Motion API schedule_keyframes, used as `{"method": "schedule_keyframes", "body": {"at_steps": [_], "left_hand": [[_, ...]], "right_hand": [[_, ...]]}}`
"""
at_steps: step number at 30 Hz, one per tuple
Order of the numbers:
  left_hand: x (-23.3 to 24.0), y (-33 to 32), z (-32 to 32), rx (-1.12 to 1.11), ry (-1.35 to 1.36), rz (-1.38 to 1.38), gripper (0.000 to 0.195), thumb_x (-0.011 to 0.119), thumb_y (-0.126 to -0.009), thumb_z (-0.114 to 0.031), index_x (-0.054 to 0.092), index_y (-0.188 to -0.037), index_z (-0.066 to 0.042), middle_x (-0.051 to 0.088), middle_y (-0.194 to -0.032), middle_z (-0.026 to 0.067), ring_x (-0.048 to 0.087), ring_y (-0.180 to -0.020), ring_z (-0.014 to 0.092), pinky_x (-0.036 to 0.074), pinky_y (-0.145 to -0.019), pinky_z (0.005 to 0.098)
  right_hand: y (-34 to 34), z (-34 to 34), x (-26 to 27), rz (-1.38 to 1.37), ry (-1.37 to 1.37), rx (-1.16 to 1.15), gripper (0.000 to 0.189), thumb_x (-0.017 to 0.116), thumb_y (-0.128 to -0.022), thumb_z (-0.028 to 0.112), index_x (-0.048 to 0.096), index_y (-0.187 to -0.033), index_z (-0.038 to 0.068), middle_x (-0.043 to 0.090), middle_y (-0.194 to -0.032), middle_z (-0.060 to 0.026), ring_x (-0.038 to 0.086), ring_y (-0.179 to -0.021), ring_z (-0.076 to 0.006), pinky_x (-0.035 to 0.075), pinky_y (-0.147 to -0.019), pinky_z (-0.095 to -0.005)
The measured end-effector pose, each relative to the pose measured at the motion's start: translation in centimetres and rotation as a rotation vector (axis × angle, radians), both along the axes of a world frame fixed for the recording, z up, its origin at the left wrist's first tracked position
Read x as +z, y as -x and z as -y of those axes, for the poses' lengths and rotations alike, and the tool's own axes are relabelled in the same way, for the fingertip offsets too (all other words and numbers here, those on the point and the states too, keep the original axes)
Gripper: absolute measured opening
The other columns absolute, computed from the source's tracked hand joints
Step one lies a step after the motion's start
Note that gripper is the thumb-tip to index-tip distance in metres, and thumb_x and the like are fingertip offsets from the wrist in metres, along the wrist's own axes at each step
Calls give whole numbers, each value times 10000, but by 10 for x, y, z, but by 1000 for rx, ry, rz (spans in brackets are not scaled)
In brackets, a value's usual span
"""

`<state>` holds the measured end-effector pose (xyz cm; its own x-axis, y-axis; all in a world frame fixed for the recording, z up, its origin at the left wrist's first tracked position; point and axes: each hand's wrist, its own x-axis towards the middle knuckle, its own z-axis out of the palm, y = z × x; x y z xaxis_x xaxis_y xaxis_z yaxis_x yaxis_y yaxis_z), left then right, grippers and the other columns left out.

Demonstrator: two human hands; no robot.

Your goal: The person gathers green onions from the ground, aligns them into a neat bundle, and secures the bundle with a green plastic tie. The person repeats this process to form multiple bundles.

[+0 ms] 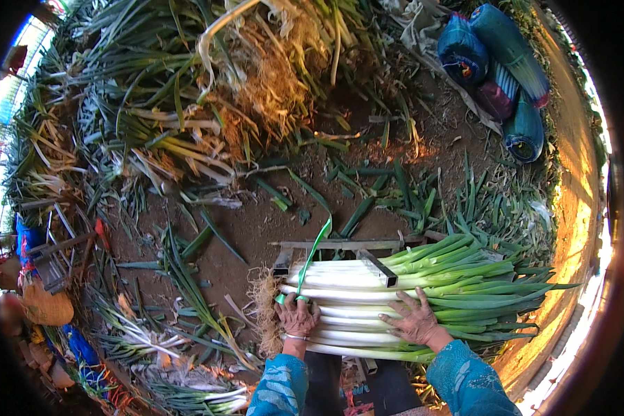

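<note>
A broad row of long green onions lies before me across a metal rack, white stems in the middle, roots to the left and green tops to the right. My left hand rests on the stems near the roots, its bent fingers on a green plastic tie. The loose end of that tie stands up past the rack's far side. With fingers spread, my right hand lies flat where the stems turn green. The rack's square-tube metal posts rise on the far side. Stems hide most of the rack.
A tall heap of untrimmed green onions fills the far left. Blue wrapped rolls lie at the far right. Cut green leaves litter the soil. Another metal frame and a bundle of coloured ties are at the left.
</note>
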<state>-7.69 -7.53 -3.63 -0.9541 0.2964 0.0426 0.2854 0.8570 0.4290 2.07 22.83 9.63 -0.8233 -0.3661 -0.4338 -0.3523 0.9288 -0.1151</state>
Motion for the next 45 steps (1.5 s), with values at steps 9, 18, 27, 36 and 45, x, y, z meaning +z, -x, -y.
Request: {"method": "schedule_keyframes", "body": {"at_steps": [9, 18, 27, 36, 45], "left_hand": [[-3, 0, -1, 26, 52, 3, 311, 734, -698, -307, 556, -863, -112, 506, -1144, 134, 516, -1043, 405, 379, -910, 578], [-6, 0, -2, 34, 49, -74, 248, 726, -708, -292, 592, -841, -132, 529, -1107, 127, 535, -1003, 382, 393, -871, 551], [-9, 0, -2, 25, 23, -49, 278, 718, -710, -307, 597, -885, -128, 505, -1153, 132, 511, -1074, 384, 363, -919, 564], [-5, 0, -1, 1, 42, 3, 276, 705, -761, -302, 592, -929, -114, 506, -1186, 146, 503, -1093, 404, 367, -922, 579], [2, 4, -1, -33, 13, 19, 259, 707, -798, -293, 585, -930, -107, 474, -1202, 149, 483, -1103, 397, 356, -946, 570]], "right_hand": [[-5, 1, -1, -55, -17, 14, 443, 539, -896, 574, 600, -1303, 410, 514, -1414, 27, 272, -1453, -288, -24, -1184, -640], [-10, -1, -6, -100, 51, -29, 418, 564, -869, 575, 657, -1234, 394, 535, -1389, 13, 244, -1462, -276, 7, -1204, -623], [-10, 0, -8, -117, 166, -122, 422, 691, -767, 525, 706, -1154, 358, 551, -1324, -7, 341, -1405, -278, 101, -1196, -628], [-7, 14, 13, -119, 247, -325, 421, 759, -738, 410, 723, -1133, 269, 577, -1306, -54, 343, -1407, -310, 102, -1219, -582], [-251, -21, 90, -300, -73, -1280, 278, 548, -990, 182, 645, -1209, 41, 597, -1211, -121, 526, -1206, -297, 395, -1065, -409]]}}
